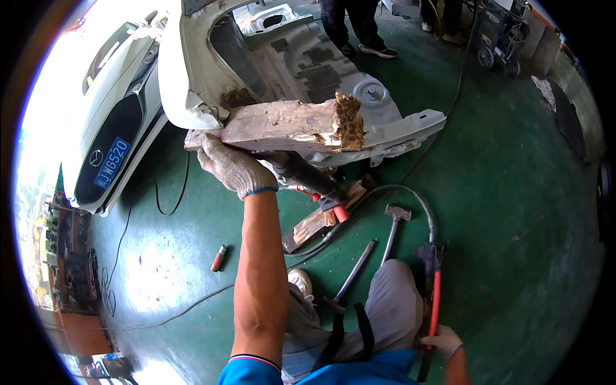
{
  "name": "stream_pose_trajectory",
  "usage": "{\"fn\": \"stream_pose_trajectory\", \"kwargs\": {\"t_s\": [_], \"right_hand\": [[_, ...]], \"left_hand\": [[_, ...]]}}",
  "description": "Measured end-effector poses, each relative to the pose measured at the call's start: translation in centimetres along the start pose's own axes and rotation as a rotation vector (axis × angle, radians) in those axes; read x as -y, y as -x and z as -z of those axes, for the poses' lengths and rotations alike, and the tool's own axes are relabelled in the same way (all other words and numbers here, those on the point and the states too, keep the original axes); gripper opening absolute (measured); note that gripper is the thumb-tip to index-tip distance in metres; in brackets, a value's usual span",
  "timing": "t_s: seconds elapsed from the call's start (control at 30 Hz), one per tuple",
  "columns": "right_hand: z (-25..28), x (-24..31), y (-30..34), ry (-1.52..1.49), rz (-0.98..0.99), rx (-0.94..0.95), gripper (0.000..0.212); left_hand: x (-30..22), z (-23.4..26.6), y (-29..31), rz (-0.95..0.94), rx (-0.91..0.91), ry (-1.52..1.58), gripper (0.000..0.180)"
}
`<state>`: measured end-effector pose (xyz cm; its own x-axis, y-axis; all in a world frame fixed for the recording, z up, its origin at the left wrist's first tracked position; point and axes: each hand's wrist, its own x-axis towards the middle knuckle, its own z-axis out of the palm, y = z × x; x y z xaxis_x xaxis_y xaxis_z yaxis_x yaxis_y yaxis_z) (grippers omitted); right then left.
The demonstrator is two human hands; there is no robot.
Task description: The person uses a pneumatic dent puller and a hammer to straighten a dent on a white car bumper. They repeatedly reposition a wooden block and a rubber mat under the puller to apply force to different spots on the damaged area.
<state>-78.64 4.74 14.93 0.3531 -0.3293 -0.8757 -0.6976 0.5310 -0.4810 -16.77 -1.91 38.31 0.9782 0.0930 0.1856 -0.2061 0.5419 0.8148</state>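
Note:
My left hand [231, 167], in a pale knit work glove, grips the near left edge of a thick, splintered wooden block [282, 125]. The block lies across the rear of a cut white car body section [378, 125], its left end by the body's corner. Beneath the block a dark hydraulic ram [308, 174] slants down to a rough plank [314, 228] on the floor. At the lower right, my gloved right hand [444, 341] is closed around the red hydraulic hand pump [436, 301]. A hose [410, 191] runs from the pump's upper end toward the ram.
Between my feet and the pump lie a hammer [398, 215] and a metal bar [353, 273]. A small red canister [219, 258] is on the green floor to the left. A white car [122, 122] stands at left; a person's legs [356, 25] are beyond the body section. Black cables cross the floor.

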Motion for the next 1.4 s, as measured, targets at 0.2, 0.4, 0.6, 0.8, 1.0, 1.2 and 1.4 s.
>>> {"fn": "stream_pose_trajectory", "kwargs": {"t_s": [0.2, 0.4, 0.6, 0.8, 1.0, 1.2, 1.4], "right_hand": [[0.9, 3.0, 3.1, -0.422, 0.1, 0.025, 0.041], [-0.6, -1.5, -2.3, -0.026, 0.036, -0.018, 0.041], [0.9, 6.6, 5.5, -0.261, 0.07, -0.034, 0.037], [-2.2, -1.8, -2.2, -0.144, 0.047, -0.112, 0.053], [0.2, 3.1, 2.5, -0.314, 0.023, 0.031, 0.037], [0.4, 1.9, 1.9, -0.477, 0.164, 0.045, 0.037], [-0.7, -2.2, -3.7, 0.012, 0.023, -0.038, 0.039]], "left_hand": [[-0.5, 0.1, 0.1, -0.041, -0.055, -0.034, 0.051], [-0.2, -0.5, 0.1, 0.0, -0.039, 0.016, 0.05], [-1.0, -0.1, 0.5, 0.064, -0.012, 0.029, 0.057], [-0.1, -0.1, -0.4, 0.025, -0.01, 0.0, 0.062], [0.0, 0.5, -0.3, -0.007, -0.009, 0.037, 0.061], [0.0, 0.5, -0.4, 0.011, 0.006, 0.031, 0.06], [-0.1, 0.1, -0.4, 0.01, 0.001, 0.018, 0.062]]}}
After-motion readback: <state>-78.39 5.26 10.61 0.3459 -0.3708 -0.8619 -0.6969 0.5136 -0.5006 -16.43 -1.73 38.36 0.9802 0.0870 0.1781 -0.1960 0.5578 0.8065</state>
